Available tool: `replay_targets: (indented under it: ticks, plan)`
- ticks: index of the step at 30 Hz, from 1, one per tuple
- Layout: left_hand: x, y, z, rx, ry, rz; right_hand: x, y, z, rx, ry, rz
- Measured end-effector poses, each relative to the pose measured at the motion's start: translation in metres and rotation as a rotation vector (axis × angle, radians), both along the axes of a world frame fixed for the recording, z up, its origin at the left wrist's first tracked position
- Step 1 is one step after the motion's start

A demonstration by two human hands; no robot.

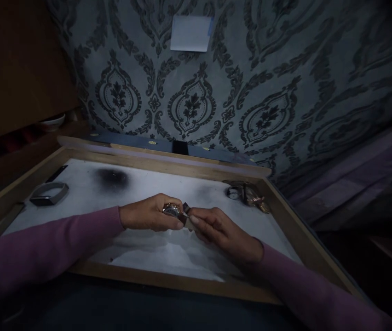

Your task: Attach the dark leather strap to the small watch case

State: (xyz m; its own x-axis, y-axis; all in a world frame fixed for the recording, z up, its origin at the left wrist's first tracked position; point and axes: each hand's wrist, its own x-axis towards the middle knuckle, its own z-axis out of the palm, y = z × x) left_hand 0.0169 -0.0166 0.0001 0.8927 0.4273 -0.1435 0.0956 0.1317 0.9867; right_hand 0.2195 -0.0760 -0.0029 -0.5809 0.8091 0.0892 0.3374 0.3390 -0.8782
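A wristwatch (172, 210) with a round, shiny case is held between my two hands, above the white floor of a shallow wooden tray (168, 164). My left hand (152, 212) grips the watch by its case, with the dial facing up. On the other side, my right hand (221, 230) pinches the dark strap (183, 218) between thumb and fingers. A small pale piece shows beside the right thumb; what it is cannot be made out. The far part of the strap is mostly hidden by the right fingers.
Inside the tray, a grey band-like watch (49, 193) lies at the left and several watches (247, 194) cluster at the right. A white card (191, 33) is on the patterned wall behind. A white bowl (54, 122) sits on a shelf at left.
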Motion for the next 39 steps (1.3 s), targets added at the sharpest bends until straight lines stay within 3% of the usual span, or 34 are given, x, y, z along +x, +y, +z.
replay_targets:
  ticks: [4,8,17,22,32,37,39]
  plan:
    - [0.001,0.0,0.001,-0.018,0.019,-0.015,0.0,-0.002,0.002,0.286,-0.208,-0.011]
    - [0.001,0.002,0.0,-0.009,0.031,-0.022,0.002,-0.001,-0.001,0.346,-0.261,-0.017]
    - [0.0,0.006,-0.003,0.109,-0.045,-0.061,0.002,0.007,0.003,0.011,-0.042,0.02]
    - [0.001,0.006,-0.003,0.162,-0.062,-0.055,0.002,0.006,0.001,-0.258,-0.002,0.051]
    - [0.002,0.006,-0.003,0.117,-0.114,-0.123,0.003,0.009,0.006,-0.239,-0.016,0.099]
    - [0.001,0.006,-0.004,0.133,-0.064,-0.111,0.004,0.008,-0.003,-0.385,0.05,0.139]
    - [0.0,0.006,-0.004,0.141,-0.032,-0.094,0.004,0.007,-0.006,-0.376,0.051,0.122]
